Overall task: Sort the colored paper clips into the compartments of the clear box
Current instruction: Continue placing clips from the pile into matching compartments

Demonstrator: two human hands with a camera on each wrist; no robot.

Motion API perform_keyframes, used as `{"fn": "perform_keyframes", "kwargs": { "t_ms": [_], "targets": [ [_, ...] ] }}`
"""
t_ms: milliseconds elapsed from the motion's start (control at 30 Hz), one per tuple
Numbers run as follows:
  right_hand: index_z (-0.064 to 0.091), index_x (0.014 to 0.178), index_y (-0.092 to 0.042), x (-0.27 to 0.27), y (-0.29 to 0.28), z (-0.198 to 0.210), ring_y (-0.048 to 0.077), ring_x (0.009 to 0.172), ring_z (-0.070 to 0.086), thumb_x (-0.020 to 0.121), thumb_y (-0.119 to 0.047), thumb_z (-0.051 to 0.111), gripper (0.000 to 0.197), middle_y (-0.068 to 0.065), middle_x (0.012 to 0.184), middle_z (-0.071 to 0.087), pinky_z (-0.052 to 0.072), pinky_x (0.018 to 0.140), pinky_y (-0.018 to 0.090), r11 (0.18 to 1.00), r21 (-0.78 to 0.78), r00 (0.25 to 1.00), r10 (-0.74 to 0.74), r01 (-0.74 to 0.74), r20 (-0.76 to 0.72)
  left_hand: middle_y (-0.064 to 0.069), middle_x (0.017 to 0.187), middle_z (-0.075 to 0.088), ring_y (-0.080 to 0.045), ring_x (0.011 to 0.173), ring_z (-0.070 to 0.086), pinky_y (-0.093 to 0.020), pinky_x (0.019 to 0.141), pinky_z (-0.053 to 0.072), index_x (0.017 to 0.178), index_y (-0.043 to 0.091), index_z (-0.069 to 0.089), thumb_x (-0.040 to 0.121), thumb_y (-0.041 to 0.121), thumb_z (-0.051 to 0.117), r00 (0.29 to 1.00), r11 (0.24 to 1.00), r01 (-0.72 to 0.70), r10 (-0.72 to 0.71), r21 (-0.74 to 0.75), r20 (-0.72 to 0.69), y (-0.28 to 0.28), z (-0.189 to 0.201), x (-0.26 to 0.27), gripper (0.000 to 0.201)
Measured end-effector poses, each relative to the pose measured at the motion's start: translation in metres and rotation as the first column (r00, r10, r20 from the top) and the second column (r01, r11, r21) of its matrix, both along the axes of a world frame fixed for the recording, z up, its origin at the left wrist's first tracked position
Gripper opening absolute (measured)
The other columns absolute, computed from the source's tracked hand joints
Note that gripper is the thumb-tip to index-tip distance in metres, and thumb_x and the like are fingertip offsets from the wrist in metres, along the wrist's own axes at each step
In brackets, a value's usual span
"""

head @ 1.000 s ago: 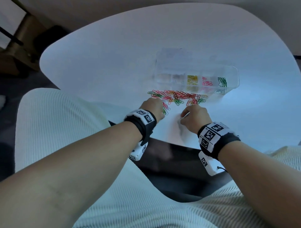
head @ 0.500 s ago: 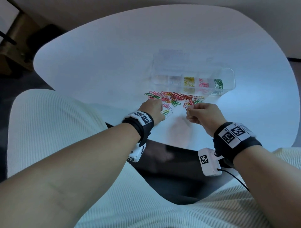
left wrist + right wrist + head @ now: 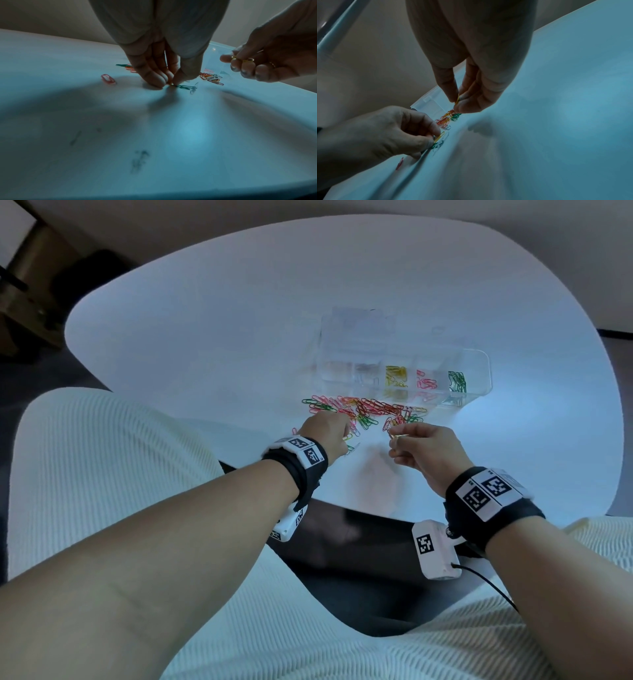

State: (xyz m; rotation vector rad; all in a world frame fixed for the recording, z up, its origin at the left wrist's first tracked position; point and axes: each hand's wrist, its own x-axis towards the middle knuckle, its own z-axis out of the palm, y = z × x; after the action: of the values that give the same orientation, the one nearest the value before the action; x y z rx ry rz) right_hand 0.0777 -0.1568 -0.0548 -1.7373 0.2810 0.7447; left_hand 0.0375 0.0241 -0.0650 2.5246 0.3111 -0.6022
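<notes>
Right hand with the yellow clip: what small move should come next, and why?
Probably carry the yellow paper clip, pinched in the right hand above the table, to the clear box compartment already holding yellow clips, then release it.

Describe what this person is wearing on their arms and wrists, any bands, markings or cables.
Both forearms are bare, no sleeves. Each wrist carries a black band topped with white plates printed with black square code markers. A small white camera box hangs under each wrist; the one on the right wrist has its own marker and a thin black cable trailing off. A ring shows on a finger of the right hand.
</notes>
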Motion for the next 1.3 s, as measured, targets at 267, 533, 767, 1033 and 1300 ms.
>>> {"fn": "perform_keyframes", "kwargs": {
  "t_ms": [267, 533, 767, 1033, 1300],
  "targets": [
    [0.068, 0.094, -0.004, -0.007, 0.000, -0.005, 0.020, 0.063, 0.061, 0.083, 0.007, 0.061, 0.017, 0.009, 0.074, 0.064, 0.056, 0.067, 0.027, 0.998, -0.054, 0.999, 0.040, -0.040, 0.005, -0.010, 0.109, 0.067, -0.029, 0.102, 0.061, -0.037, 0.089, 0.051, 0.104, 0.010, 0.065, 0.083, 0.007, 0.063, 0.997, 0.997, -0.071, 0.071, -0.022, 0.012, 0.001, 0.002, -0.001, 0.022],
    [0.070, 0.090, -0.005, -0.008, -0.001, -0.007, 0.020, 0.061, 0.061, 0.084, 0.006, 0.058, 0.018, 0.009, 0.071, 0.062, 0.058, 0.071, 0.032, 0.996, -0.074, 0.999, 0.047, -0.047, -0.003, -0.006, 0.109, 0.066, -0.027, 0.099, 0.061, -0.029, 0.076, 0.046, 0.104, 0.012, 0.064, 0.082, 0.008, 0.062, 0.995, 0.994, -0.103, 0.103, -0.030, 0.012, -0.002, 0.002, -0.004, 0.022],
    [0.069, 0.086, -0.005, -0.005, -0.001, -0.007, 0.021, 0.061, 0.060, 0.086, 0.005, 0.054, 0.018, 0.009, 0.071, 0.061, 0.055, 0.066, 0.031, 0.997, -0.072, 1.000, 0.017, -0.018, -0.007, -0.007, 0.107, 0.061, -0.026, 0.097, 0.056, -0.030, 0.077, 0.041, 0.102, 0.010, 0.062, 0.085, 0.015, 0.060, 0.997, 1.000, -0.002, 0.001, 0.013, 0.073, -0.005, -0.001, -0.004, 0.018],
    [0.052, 0.063, -0.006, 0.016, 0.007, 0.007, 0.019, 0.048, 0.034, 0.080, -0.001, 0.038, 0.022, 0.008, 0.057, 0.042, 0.027, 0.048, 0.025, 0.966, 0.003, 0.963, -0.258, 0.259, -0.078, -0.009, 0.109, 0.062, -0.029, 0.099, 0.058, -0.036, 0.083, 0.048, 0.108, 0.009, 0.059, 0.085, 0.009, 0.060, 0.999, 0.997, 0.041, -0.041, 0.063, 0.006, -0.009, 0.003, -0.002, 0.023],
    [0.075, 0.090, -0.028, 0.030, 0.017, -0.008, 0.022, 0.082, 0.062, 0.086, -0.022, 0.061, 0.015, 0.001, 0.092, 0.069, 0.049, 0.073, 0.025, 0.733, -0.656, 0.892, 0.404, -0.182, 0.204, -0.007, 0.103, 0.064, -0.028, 0.095, 0.059, -0.034, 0.081, 0.049, 0.103, 0.012, 0.060, 0.084, 0.012, 0.061, 0.999, 0.999, -0.018, 0.019, 0.030, -0.026, -0.010, 0.006, -0.005, 0.019]
  ]
}}
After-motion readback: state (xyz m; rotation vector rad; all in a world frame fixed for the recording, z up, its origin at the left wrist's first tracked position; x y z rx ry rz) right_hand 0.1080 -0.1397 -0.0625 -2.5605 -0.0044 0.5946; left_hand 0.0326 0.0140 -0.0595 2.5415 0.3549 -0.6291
